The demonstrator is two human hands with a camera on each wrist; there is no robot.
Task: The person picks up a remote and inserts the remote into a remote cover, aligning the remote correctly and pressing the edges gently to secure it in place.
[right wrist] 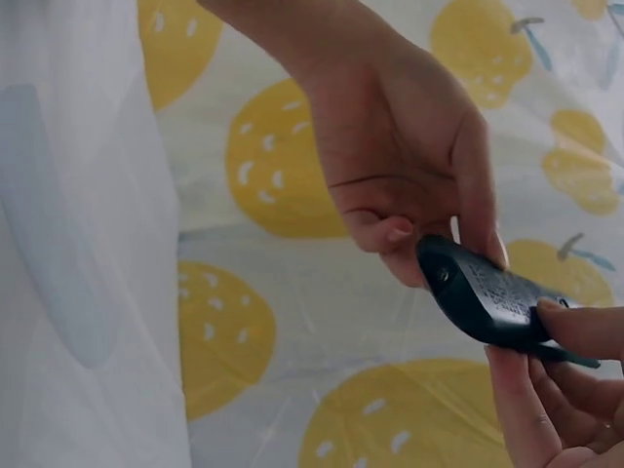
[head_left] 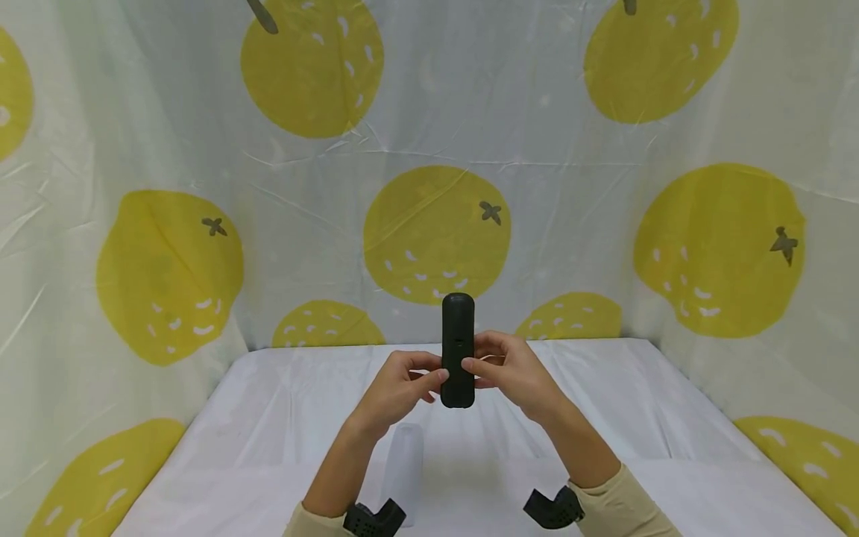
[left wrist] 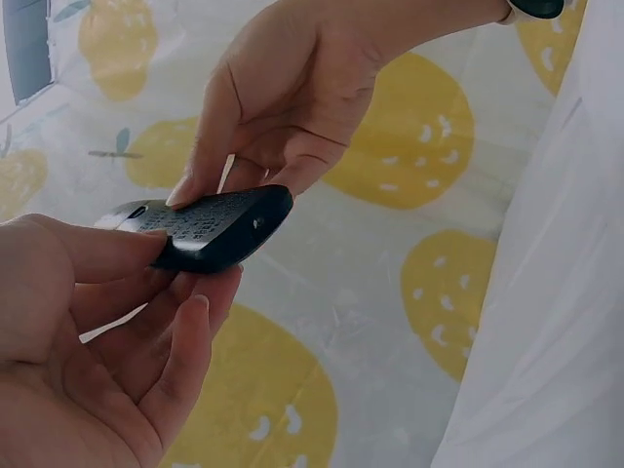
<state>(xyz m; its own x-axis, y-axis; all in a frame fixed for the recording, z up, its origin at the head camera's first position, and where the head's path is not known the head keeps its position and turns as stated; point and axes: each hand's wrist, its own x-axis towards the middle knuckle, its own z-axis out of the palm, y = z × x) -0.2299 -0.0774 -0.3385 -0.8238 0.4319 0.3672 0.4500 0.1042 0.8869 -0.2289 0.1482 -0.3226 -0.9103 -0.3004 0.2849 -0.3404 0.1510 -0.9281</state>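
A black remote control (head_left: 458, 328) stands upright between both hands in the head view. Its back, with fine printed text and a small notch, faces the wearer. Thumb and fingers of the left hand (head_left: 397, 389) pinch its left edge near the lower half. From the other side, the right hand (head_left: 520, 373) pinches it, thumb on the back. In the left wrist view the remote (left wrist: 210, 229) shows a small round hole in its end. Seen from the right wrist, the remote (right wrist: 487, 297) lies between the left hand (right wrist: 400, 146) and the right hand (right wrist: 556, 400).
A long translucent sleeve-like piece (head_left: 405, 462) lies on the white-covered table (head_left: 288, 418), beside the left forearm. Curtains with yellow fruit prints (head_left: 436, 235) hang behind and at both sides. Black wrist mounts (head_left: 553, 509) sit at the cuffs of beige sleeves (head_left: 620, 507).
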